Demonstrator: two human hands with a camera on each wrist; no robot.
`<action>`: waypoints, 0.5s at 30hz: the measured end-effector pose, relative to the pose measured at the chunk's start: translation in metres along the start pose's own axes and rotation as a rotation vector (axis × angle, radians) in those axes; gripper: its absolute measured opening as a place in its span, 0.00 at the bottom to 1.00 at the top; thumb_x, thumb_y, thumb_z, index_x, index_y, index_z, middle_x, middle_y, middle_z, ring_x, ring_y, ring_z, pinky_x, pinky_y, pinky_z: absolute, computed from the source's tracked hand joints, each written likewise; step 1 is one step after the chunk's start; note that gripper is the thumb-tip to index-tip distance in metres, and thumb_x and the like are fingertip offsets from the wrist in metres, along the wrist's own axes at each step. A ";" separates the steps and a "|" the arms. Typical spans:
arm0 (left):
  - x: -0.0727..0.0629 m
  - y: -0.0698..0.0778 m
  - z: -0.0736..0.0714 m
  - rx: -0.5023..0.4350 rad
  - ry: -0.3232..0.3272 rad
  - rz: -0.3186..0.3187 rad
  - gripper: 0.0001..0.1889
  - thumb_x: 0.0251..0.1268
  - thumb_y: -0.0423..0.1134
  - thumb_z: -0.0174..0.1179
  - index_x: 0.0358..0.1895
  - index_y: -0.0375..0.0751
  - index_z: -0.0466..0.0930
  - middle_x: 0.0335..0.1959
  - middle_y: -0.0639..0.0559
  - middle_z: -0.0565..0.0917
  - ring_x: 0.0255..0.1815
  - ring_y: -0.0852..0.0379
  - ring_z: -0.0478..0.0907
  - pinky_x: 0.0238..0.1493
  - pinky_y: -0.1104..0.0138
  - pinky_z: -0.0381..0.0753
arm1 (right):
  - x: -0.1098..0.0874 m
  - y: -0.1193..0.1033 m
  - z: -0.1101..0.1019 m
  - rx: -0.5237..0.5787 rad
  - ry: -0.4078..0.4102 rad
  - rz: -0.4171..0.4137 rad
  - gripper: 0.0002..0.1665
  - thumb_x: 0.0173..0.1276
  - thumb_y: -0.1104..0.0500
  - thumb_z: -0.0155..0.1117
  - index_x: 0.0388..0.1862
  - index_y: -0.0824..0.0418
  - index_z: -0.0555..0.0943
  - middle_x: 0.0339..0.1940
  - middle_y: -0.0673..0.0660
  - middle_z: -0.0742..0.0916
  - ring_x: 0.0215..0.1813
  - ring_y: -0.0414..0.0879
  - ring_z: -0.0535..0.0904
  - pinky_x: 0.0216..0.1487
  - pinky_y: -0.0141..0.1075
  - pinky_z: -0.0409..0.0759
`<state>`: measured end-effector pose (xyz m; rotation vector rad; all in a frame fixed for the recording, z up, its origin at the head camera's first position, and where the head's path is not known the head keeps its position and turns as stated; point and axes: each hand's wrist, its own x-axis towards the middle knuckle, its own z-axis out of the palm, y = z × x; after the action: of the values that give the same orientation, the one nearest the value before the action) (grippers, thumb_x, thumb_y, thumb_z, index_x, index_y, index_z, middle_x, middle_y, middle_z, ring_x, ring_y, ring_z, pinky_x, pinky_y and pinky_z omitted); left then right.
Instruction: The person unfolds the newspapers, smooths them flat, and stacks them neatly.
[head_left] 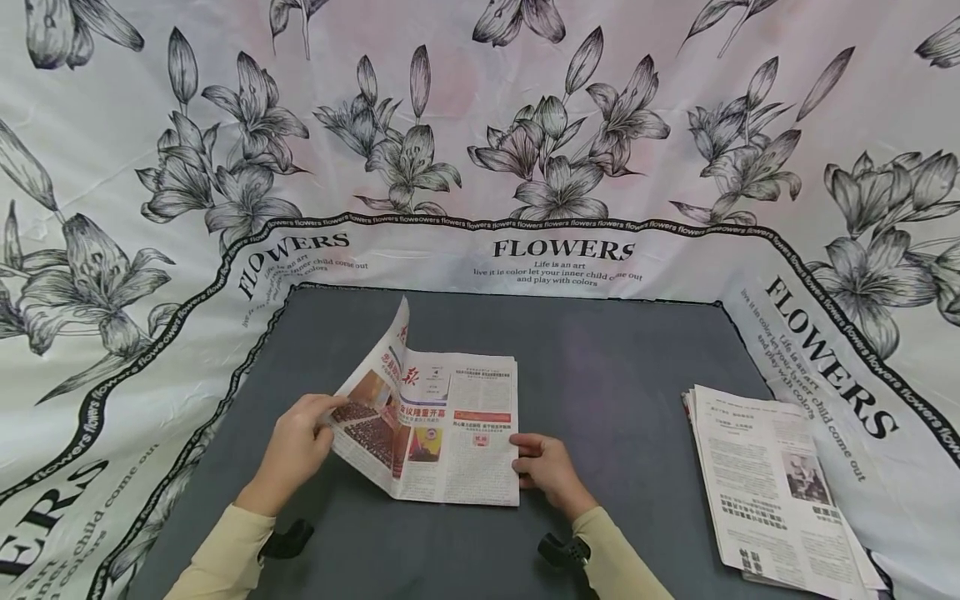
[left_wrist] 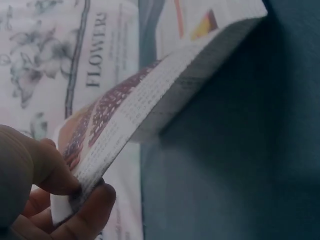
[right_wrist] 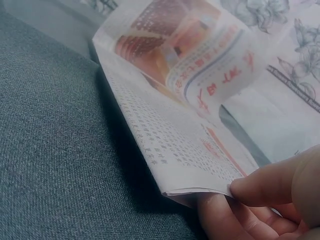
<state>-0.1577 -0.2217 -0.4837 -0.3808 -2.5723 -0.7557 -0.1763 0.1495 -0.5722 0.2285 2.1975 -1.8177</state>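
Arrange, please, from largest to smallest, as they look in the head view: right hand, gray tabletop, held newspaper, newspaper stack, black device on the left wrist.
1. Gray tabletop
2. Held newspaper and newspaper stack: too alike to rank
3. Right hand
4. Black device

Head view evenly lit; wrist views dimmer, softer; dark shadow beneath newspaper (right_wrist: 162,112).
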 end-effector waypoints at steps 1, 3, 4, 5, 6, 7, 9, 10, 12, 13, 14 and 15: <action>-0.003 -0.004 0.000 0.008 -0.012 -0.024 0.24 0.55 0.14 0.53 0.53 0.34 0.86 0.49 0.36 0.84 0.18 0.69 0.55 0.24 0.70 0.60 | 0.000 0.000 0.000 0.000 0.000 0.003 0.27 0.63 0.77 0.63 0.63 0.73 0.80 0.48 0.66 0.87 0.34 0.42 0.83 0.26 0.37 0.83; -0.008 -0.012 0.000 0.028 -0.032 -0.067 0.25 0.54 0.15 0.53 0.54 0.34 0.85 0.49 0.35 0.84 0.21 0.66 0.60 0.27 0.68 0.62 | 0.000 0.000 0.001 0.002 -0.002 0.007 0.27 0.63 0.77 0.63 0.63 0.72 0.80 0.48 0.66 0.87 0.34 0.42 0.83 0.26 0.37 0.83; -0.010 -0.016 0.001 0.036 -0.045 -0.089 0.25 0.54 0.15 0.53 0.55 0.34 0.85 0.50 0.35 0.84 0.23 0.63 0.63 0.29 0.66 0.63 | 0.000 0.000 0.001 0.006 -0.002 0.012 0.27 0.63 0.77 0.63 0.63 0.72 0.80 0.48 0.66 0.87 0.34 0.42 0.83 0.26 0.37 0.83; -0.012 -0.020 0.001 0.040 -0.058 -0.110 0.25 0.54 0.16 0.53 0.55 0.33 0.85 0.50 0.34 0.83 0.25 0.60 0.65 0.30 0.64 0.64 | 0.000 0.000 0.001 0.008 -0.001 0.015 0.27 0.63 0.77 0.64 0.63 0.72 0.80 0.48 0.65 0.87 0.34 0.42 0.83 0.26 0.37 0.84; -0.014 -0.023 0.002 0.048 -0.072 -0.130 0.26 0.53 0.16 0.53 0.56 0.32 0.84 0.49 0.33 0.84 0.28 0.57 0.68 0.32 0.62 0.66 | 0.000 0.000 0.001 0.010 0.001 0.017 0.27 0.63 0.77 0.64 0.63 0.72 0.80 0.48 0.65 0.87 0.34 0.42 0.83 0.26 0.36 0.84; -0.015 -0.026 0.002 0.052 -0.087 -0.149 0.26 0.53 0.16 0.53 0.56 0.32 0.84 0.49 0.32 0.83 0.30 0.53 0.71 0.33 0.60 0.67 | 0.000 -0.001 0.001 0.013 0.005 0.018 0.26 0.63 0.77 0.64 0.62 0.72 0.80 0.48 0.65 0.87 0.34 0.42 0.83 0.26 0.37 0.84; -0.019 -0.032 0.003 0.061 -0.128 -0.188 0.26 0.51 0.16 0.53 0.57 0.30 0.83 0.48 0.30 0.83 0.35 0.48 0.74 0.35 0.56 0.68 | 0.001 -0.001 0.001 0.022 0.009 0.021 0.26 0.63 0.77 0.64 0.62 0.72 0.80 0.48 0.65 0.87 0.34 0.42 0.83 0.26 0.36 0.84; -0.020 -0.035 0.004 0.061 -0.154 -0.211 0.27 0.51 0.17 0.53 0.57 0.29 0.82 0.48 0.29 0.83 0.36 0.46 0.74 0.35 0.56 0.68 | 0.001 -0.001 0.001 0.026 0.010 0.022 0.26 0.63 0.77 0.63 0.62 0.72 0.80 0.48 0.65 0.87 0.34 0.42 0.83 0.26 0.36 0.84; -0.024 -0.041 0.006 0.066 -0.202 -0.254 0.27 0.50 0.17 0.53 0.59 0.28 0.81 0.48 0.28 0.82 0.38 0.44 0.76 0.35 0.55 0.69 | 0.001 -0.001 0.000 0.033 0.011 0.022 0.26 0.63 0.77 0.63 0.62 0.72 0.80 0.48 0.65 0.88 0.34 0.42 0.83 0.26 0.36 0.84; -0.026 -0.044 0.008 0.069 -0.228 -0.275 0.28 0.51 0.17 0.53 0.60 0.27 0.80 0.48 0.27 0.82 0.38 0.43 0.76 0.34 0.55 0.68 | 0.001 -0.001 0.000 0.038 0.011 0.023 0.26 0.63 0.77 0.63 0.62 0.72 0.80 0.48 0.65 0.88 0.34 0.42 0.83 0.26 0.36 0.84; -0.028 -0.047 0.009 0.072 -0.253 -0.294 0.28 0.51 0.17 0.53 0.60 0.27 0.79 0.48 0.27 0.82 0.39 0.43 0.77 0.34 0.55 0.68 | 0.001 -0.001 0.000 0.042 0.009 0.025 0.26 0.63 0.77 0.63 0.62 0.72 0.80 0.48 0.65 0.88 0.34 0.42 0.83 0.26 0.36 0.84; -0.030 -0.049 0.011 0.076 -0.276 -0.313 0.29 0.51 0.18 0.53 0.61 0.27 0.79 0.48 0.27 0.82 0.39 0.42 0.77 0.34 0.55 0.68 | 0.002 -0.001 0.001 0.044 0.009 0.027 0.26 0.63 0.77 0.63 0.62 0.72 0.80 0.48 0.65 0.88 0.34 0.42 0.83 0.26 0.36 0.84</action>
<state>-0.1533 -0.2597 -0.5282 -0.0596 -2.9548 -0.7515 -0.1779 0.1488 -0.5721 0.2740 2.1510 -1.8559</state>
